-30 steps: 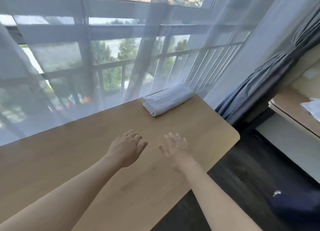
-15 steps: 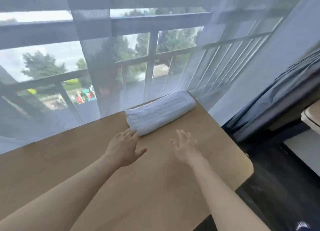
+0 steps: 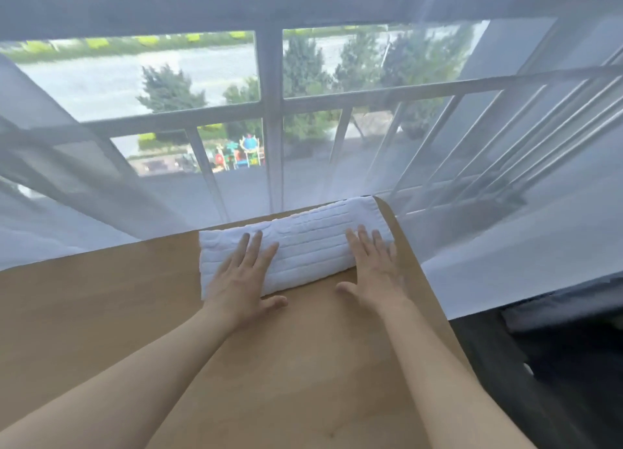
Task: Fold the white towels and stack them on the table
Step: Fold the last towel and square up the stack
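While left hand (image 3: 241, 281) and right hand (image 3: 374, 273) press folded white towel (image 3: 310, 243), fingers (image 3: 253, 248) straight, wooden table (image 3: 101, 313)

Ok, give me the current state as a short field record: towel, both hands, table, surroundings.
towel: one white folded towel, lying at the far right corner of the table
left hand: left hand flat, fingers straight, on the towel's left part
right hand: right hand flat, fingers straight, on the towel's right end
table: wooden table, only this one towel visible on it
surroundings: sheer curtain along the table's far edge, railing behind it
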`<state>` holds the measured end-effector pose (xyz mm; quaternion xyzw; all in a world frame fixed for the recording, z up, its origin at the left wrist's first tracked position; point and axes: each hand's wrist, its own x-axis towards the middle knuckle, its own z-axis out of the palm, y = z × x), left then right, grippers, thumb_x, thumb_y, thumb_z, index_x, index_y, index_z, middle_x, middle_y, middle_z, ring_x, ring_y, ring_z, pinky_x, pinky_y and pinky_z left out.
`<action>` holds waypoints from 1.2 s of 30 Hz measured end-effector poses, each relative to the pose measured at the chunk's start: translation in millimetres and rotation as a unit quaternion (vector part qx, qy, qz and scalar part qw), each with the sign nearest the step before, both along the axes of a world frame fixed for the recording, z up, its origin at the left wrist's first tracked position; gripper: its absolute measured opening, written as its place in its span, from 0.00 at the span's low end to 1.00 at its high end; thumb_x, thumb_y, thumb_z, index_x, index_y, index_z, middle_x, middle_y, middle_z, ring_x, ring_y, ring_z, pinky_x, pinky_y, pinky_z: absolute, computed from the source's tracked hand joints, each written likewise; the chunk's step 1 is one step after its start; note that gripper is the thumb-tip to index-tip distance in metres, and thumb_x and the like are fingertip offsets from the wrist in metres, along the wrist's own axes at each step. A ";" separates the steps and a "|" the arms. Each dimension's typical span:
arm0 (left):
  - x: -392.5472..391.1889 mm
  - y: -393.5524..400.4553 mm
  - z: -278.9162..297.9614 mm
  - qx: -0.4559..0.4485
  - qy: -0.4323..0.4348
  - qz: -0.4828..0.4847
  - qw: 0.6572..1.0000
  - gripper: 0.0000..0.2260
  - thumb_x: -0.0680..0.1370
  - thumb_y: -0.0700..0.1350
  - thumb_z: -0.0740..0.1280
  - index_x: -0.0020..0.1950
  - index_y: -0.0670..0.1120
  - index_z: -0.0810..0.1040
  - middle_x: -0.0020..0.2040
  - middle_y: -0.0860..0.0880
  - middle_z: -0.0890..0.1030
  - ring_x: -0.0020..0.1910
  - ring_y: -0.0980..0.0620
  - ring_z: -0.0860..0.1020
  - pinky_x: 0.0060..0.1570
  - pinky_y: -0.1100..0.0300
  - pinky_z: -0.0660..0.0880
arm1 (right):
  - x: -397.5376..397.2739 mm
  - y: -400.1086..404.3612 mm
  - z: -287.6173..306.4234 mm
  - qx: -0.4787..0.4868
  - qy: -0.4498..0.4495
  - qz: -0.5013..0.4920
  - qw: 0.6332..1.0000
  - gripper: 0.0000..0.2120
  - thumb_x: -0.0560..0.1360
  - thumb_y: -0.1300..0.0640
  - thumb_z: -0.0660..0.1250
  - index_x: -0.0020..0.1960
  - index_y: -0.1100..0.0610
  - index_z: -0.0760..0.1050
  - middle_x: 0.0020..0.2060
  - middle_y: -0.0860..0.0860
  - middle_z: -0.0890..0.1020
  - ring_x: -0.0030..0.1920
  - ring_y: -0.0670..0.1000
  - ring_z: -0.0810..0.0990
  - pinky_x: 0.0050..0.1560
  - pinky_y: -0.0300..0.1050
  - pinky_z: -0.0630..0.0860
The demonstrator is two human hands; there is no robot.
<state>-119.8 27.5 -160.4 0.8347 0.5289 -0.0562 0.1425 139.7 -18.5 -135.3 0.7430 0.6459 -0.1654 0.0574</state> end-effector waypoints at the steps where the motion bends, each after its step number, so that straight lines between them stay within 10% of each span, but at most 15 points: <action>1: 3.5 4.7 -4.6 0.001 0.005 0.002 1.000 0.50 0.70 0.75 0.63 0.80 0.60 0.36 0.80 0.54 0.31 0.79 0.49 0.32 0.78 0.49 0.45 | 3.6 6.1 -3.9 -0.001 -0.005 0.015 1.000 0.50 0.77 0.36 0.66 0.81 0.48 0.32 0.81 0.49 0.35 0.80 0.55 0.34 0.78 0.59 0.37; 7: 9.0 17.8 -20.3 0.041 0.029 0.004 0.999 0.46 0.73 0.73 0.60 0.81 0.57 0.39 0.83 0.49 0.45 0.81 0.41 0.48 0.78 0.48 0.45 | 9.9 37.1 -27.2 0.027 0.010 0.085 0.996 0.57 0.70 0.32 0.70 0.81 0.45 0.32 0.79 0.45 0.33 0.79 0.53 0.31 0.77 0.58 0.29; 12: 14.3 17.5 -6.4 0.074 0.112 -0.026 0.991 0.33 0.83 0.50 0.59 0.83 0.48 0.45 0.82 0.43 0.52 0.79 0.36 0.58 0.74 0.47 0.61 | 2.2 51.0 -36.8 0.075 0.031 0.125 0.989 0.48 0.74 0.35 0.67 0.82 0.45 0.42 0.81 0.45 0.42 0.81 0.56 0.36 0.74 0.51 0.24; 16: 16.6 15.6 9.6 0.138 0.125 -0.079 0.979 0.33 0.62 0.31 0.80 0.67 0.40 0.79 0.64 0.39 0.80 0.55 0.34 0.82 0.32 0.50 0.81 | -4.5 52.7 -39.9 0.105 0.006 0.122 0.987 0.41 0.77 0.43 0.67 0.82 0.50 0.49 0.82 0.50 0.52 0.81 0.64 0.46 0.78 0.59 0.34; 21: 15.2 15.8 9.3 0.093 0.130 -0.069 0.985 0.32 0.80 0.31 0.58 0.82 0.44 0.51 0.82 0.44 0.57 0.76 0.39 0.65 0.50 0.49 0.78 | -2.1 49.4 -28.1 0.097 -0.039 0.130 0.986 0.37 0.79 0.68 0.54 0.83 0.49 0.46 0.82 0.49 0.51 0.81 0.62 0.48 0.79 0.59 0.39; 25: -4.0 9.9 28.8 0.126 0.043 -0.081 0.988 0.33 0.69 0.28 0.69 0.74 0.41 0.69 0.66 0.45 0.78 0.54 0.44 0.81 0.35 0.54 0.78 | -12.1 41.7 -14.6 0.132 -0.036 0.129 0.982 0.34 0.75 0.74 0.54 0.79 0.56 0.61 0.77 0.53 0.66 0.77 0.62 0.63 0.77 0.57 0.56; 28: -25.6 -6.0 48.4 0.159 0.056 -0.081 0.982 0.34 0.54 0.31 0.81 0.61 0.43 0.82 0.44 0.52 0.84 0.33 0.51 0.81 0.20 0.60 0.73 | -35.5 33.5 -3.1 0.226 -0.035 0.155 0.961 0.26 0.66 0.77 0.65 0.62 0.65 0.77 0.55 0.61 0.83 0.53 0.65 0.82 0.53 0.58 0.79; 33: -83.3 -20.3 59.0 0.084 0.084 0.021 0.993 0.29 0.77 0.37 0.64 0.75 0.53 0.60 0.60 0.56 0.78 0.53 0.51 0.80 0.45 0.54 0.78 | -89.7 25.7 30.6 0.302 -0.035 0.187 0.934 0.26 0.55 0.75 0.72 0.52 0.64 0.81 0.40 0.57 0.82 0.38 0.60 0.82 0.37 0.50 0.80; 36: -123.4 -36.7 79.1 0.105 0.054 0.081 0.990 0.26 0.78 0.46 0.67 0.74 0.58 0.62 0.57 0.58 0.79 0.47 0.53 0.79 0.33 0.63 0.71 | -132.4 23.2 54.6 0.317 -0.023 0.198 0.927 0.26 0.55 0.74 0.72 0.52 0.63 0.80 0.42 0.56 0.82 0.41 0.61 0.82 0.39 0.52 0.80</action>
